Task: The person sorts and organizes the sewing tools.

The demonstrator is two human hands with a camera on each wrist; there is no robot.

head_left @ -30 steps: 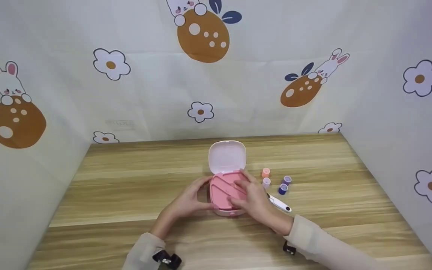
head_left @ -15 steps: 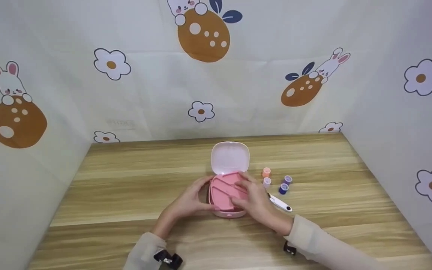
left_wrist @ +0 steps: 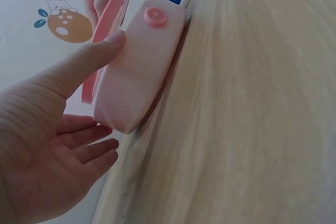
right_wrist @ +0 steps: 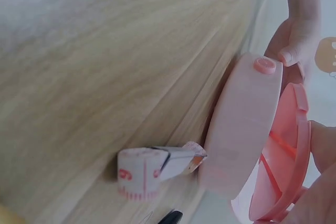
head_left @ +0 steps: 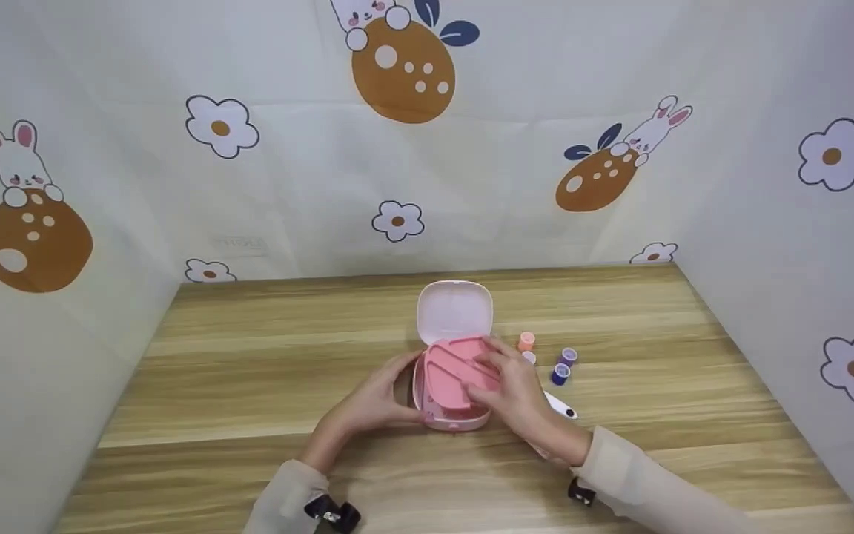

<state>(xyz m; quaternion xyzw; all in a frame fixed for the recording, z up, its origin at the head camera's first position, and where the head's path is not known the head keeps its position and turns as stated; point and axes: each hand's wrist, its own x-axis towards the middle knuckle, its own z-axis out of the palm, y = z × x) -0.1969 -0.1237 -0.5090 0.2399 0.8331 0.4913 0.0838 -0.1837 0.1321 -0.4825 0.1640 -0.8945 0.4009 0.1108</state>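
Note:
A small pink box (head_left: 457, 425) stands on the table with its pale lid (head_left: 455, 311) raised at the back. My left hand (head_left: 375, 397) grips the box's left side, thumb near the front corner and fingers toward the back. With my right hand (head_left: 520, 393) I pinch a pink divided tray (head_left: 449, 378), which sits tilted above the box's open base. In the right wrist view the tray (right_wrist: 286, 156) stands apart from the box wall (right_wrist: 244, 124). The left wrist view has my thumb against the box (left_wrist: 136, 66) near its rim. The box's inside is mostly hidden.
Right of the box stand small thread spools: orange (head_left: 526, 340), purple (head_left: 568, 356), dark blue (head_left: 560, 374) and a pale one (head_left: 529, 357) partly hidden. A white-handled tool (head_left: 560, 406) lies partly behind my right hand. A measuring tape (right_wrist: 142, 174) lies near the box.
The tray has lifted out of the box's base and shifted slightly right with my right hand, uncovering the base's left and front edges. My left hand stays on the box.

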